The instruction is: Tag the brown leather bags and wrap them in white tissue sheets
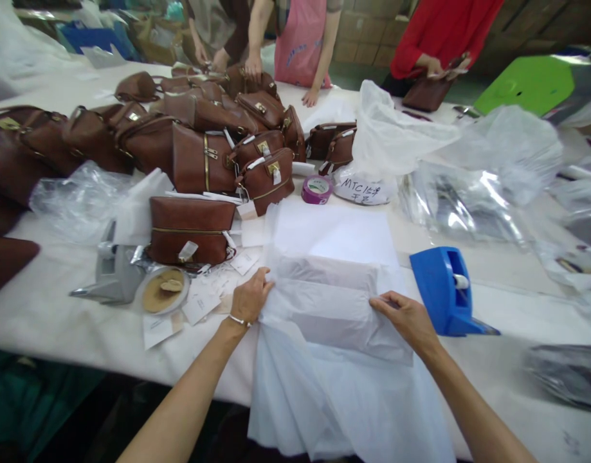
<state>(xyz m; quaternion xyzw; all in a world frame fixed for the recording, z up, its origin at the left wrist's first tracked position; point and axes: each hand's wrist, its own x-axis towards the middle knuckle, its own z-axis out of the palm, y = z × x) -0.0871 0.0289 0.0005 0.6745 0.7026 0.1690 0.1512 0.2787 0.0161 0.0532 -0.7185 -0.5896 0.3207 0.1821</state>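
White tissue paper (319,399) lies spread over the table's front edge and hangs down. A flat rectangular bundle (334,308) rests on it, covered in tissue; what is inside is hidden, though a darker shape shows through. My left hand (251,297), with a bracelet at the wrist, grips the paper's left edge between thumb and fingers. At the bundle's right side, my right hand (404,315) pinches the tissue paper. Left of my left hand are small white tags (201,302) and a brown leather bag (193,228) with a zip.
Many brown bags (203,154) crowd the left and back. A blue tape dispenser (442,292) stands at right, a grey dispenser (114,273) at left by a round dish (163,290). Purple tape (317,189) lies behind the paper. Co-workers' hands (310,98) show across the table.
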